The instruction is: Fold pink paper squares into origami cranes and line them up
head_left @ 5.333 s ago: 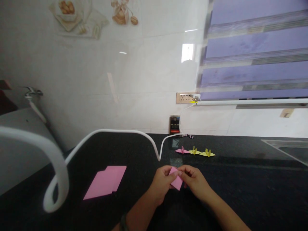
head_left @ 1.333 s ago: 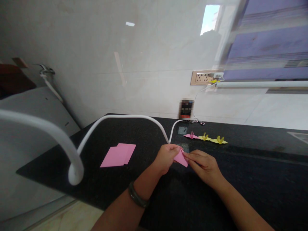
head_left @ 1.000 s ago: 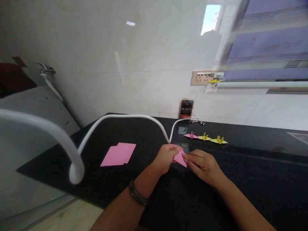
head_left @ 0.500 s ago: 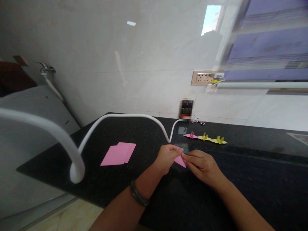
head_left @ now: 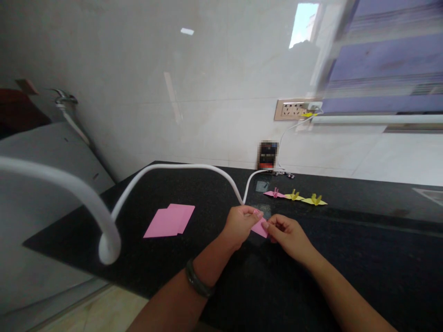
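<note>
A small folded piece of pink paper (head_left: 259, 228) is held between my two hands over the dark countertop. My left hand (head_left: 241, 226), with a dark bangle on its wrist, pinches the paper's upper left part between thumb and fingers. On the paper's right edge, the thumb and curled fingers of my right hand (head_left: 289, 235) are closed. Part of the paper is hidden by the fingers. Beyond my right hand lie a pink paper crane (head_left: 275, 194) and two yellow paper cranes (head_left: 314, 200) in a row. Left of my hands rest overlapping pink paper sheets (head_left: 169, 221).
A thick white flexible stand (head_left: 187, 166) arches across the left of the black countertop (head_left: 131, 272). Against the tiled wall stands a blurred dark box (head_left: 267, 156), below a socket panel (head_left: 294, 109) with a white cable. A metal tap (head_left: 64, 97) is at far left.
My right hand has shifted its grip slightly down along the paper's right edge, and its fingers are more curled. My left hand stays almost in place.
</note>
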Demonstrator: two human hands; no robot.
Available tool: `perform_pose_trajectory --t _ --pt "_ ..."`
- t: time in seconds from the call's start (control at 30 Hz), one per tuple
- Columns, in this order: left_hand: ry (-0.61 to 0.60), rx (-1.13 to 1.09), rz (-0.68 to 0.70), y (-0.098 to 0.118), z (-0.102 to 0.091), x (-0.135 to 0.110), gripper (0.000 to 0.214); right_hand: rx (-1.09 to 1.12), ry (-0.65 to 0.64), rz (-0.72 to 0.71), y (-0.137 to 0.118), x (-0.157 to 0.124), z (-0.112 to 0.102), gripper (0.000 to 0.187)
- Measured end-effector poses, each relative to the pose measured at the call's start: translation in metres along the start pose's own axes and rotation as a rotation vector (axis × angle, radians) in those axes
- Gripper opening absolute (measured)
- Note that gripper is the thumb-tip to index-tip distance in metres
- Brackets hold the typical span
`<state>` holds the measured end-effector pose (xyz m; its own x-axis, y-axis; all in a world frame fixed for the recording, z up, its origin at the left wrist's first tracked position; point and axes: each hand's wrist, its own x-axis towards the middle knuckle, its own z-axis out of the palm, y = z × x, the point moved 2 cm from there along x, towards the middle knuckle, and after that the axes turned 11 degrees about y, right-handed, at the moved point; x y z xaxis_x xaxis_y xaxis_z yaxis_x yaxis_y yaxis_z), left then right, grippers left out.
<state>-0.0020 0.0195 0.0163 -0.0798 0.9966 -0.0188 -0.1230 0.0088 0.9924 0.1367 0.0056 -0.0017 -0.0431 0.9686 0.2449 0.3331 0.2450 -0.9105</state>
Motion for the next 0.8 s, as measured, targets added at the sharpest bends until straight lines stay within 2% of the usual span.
perform_pose_trajectory --t 0.3,0.47,0.8 --pt "-0.048 -0.045 0.004 -0.0038 0.0001 0.0007 0.023 0.064 -0.036 0.022 -0.0004 -0.0002 0.0003 0.025" --pt "-0.128 -0.102 -0.012 -0.0072 0.0019 0.0003 0.023 0.051 -0.019 0.006 -0.0001 -0.0001 0.0 0.024" --pt "-0.069 -0.026 -0.019 -0.0043 0.0012 -0.0003 0.024 0.053 -0.02 -0.019 0.0 0.0005 -0.0007 0.023"
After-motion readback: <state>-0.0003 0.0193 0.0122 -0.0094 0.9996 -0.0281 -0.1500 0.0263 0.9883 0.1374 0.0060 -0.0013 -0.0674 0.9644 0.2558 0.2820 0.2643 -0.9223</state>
